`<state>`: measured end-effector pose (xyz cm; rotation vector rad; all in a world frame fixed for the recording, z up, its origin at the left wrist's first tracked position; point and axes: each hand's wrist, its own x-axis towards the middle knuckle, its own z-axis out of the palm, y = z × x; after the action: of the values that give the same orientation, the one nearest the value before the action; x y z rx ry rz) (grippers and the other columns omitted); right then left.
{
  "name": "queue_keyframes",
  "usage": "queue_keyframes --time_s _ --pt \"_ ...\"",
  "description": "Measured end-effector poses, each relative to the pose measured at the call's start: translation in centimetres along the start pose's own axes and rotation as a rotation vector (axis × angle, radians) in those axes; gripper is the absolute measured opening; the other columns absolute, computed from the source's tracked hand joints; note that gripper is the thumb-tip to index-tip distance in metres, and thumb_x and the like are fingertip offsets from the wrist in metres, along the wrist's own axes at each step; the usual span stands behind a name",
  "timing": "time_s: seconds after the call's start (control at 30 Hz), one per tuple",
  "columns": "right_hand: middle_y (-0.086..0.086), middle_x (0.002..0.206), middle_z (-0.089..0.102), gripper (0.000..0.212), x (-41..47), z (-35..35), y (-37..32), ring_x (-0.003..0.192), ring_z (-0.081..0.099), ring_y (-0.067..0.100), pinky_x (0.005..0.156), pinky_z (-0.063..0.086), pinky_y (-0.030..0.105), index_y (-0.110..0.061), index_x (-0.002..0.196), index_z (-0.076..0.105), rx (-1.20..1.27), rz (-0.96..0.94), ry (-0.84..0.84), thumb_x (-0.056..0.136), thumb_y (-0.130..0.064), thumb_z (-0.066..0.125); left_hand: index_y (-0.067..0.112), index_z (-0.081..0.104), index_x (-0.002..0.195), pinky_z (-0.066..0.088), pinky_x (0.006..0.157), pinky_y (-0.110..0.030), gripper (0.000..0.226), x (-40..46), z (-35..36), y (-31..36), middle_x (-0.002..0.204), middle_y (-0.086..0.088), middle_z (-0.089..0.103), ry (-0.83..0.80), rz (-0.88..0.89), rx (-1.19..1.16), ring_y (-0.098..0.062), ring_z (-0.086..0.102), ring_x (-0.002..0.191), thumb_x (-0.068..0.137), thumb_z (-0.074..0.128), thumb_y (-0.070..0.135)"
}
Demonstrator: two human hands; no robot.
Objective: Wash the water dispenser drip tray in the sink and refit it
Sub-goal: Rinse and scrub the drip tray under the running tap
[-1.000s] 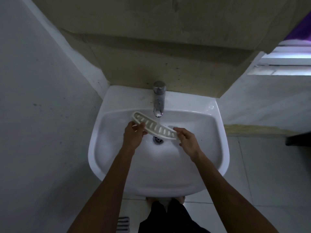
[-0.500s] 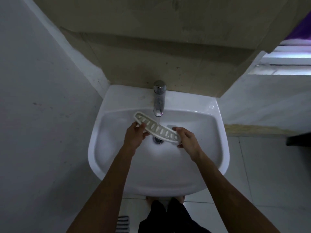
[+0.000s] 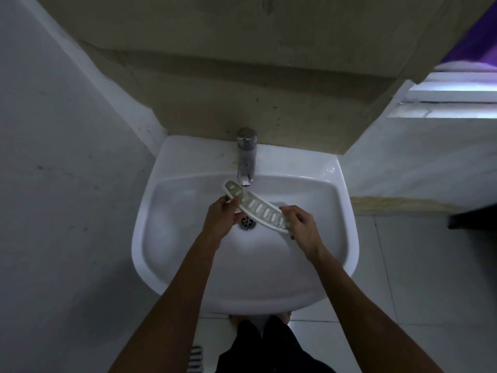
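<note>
Shifted slightly rightward and lower under the tap (image 3: 246, 168), the slotted drip tray (image 3: 255, 207) is gripped at either end by the left hand (image 3: 222, 218) and right hand (image 3: 301, 224) over the sink (image 3: 150, 211); rinsing seems underway, turning likely next.

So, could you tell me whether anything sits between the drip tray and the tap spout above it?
Nothing visible does. The drip tray, held by the left hand and right hand, sits just below the tap spout, over the sink.

Head cam, steep down over sink (image 3: 150, 259)
</note>
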<state>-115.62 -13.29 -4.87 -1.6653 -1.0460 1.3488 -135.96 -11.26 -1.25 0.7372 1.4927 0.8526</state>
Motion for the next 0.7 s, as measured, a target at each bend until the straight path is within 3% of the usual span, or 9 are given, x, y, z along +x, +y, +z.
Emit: queue_keyframes --time_s 0.2,0.4,0.53,0.7 --pt "-0.007 0.071 0.060 0.020 0.1 0.7 0.0 0.058 0.050 0.009 0.052 0.042 0.025 -0.011 0.099 0.073 -0.005 0.041 -0.053 0.099 -0.021 0.055 0.022 0.063 0.096 0.052 0.072 -0.026 0.009 -0.1 -0.3 0.7 0.091 0.005 0.072 0.046 0.037 -0.003 -0.011 0.073 0.072 0.095 0.058 0.029" --pt "-0.001 0.099 0.073 0.019 0.6 1.0 0.5 0.088 0.066 0.013 0.082 0.051 0.031 -0.021 0.105 0.074 -0.094 0.001 -0.072 0.097 -0.026 0.058 0.013 0.062 0.111 0.054 0.073 -0.025 0.021 -0.1 -0.5 0.5 0.100 -0.001 0.072 0.036 0.029 0.025 -0.015 0.073 0.081 0.096 0.057 0.027" --pt "-0.006 0.092 0.074 0.022 0.5 0.7 0.0 0.083 0.066 0.009 0.076 0.050 0.028 -0.026 0.093 0.077 -0.189 -0.011 -0.034 0.094 -0.030 0.055 0.011 0.064 0.110 0.053 0.064 -0.020 0.022 -0.1 -0.5 0.0 0.098 -0.001 0.072 0.017 0.004 0.073 -0.015 0.073 0.079 0.097 0.056 0.027" --pt "-0.008 0.080 0.076 0.035 0.4 0.3 -0.3 0.077 0.071 0.011 0.076 0.054 0.029 -0.032 0.082 0.078 -0.248 -0.005 -0.033 0.082 -0.053 0.050 0.010 0.066 0.111 0.052 0.061 -0.017 0.024 -0.2 0.0 -0.7 0.099 -0.006 0.073 -0.071 -0.036 0.171 -0.018 0.074 0.076 0.098 0.054 0.026"
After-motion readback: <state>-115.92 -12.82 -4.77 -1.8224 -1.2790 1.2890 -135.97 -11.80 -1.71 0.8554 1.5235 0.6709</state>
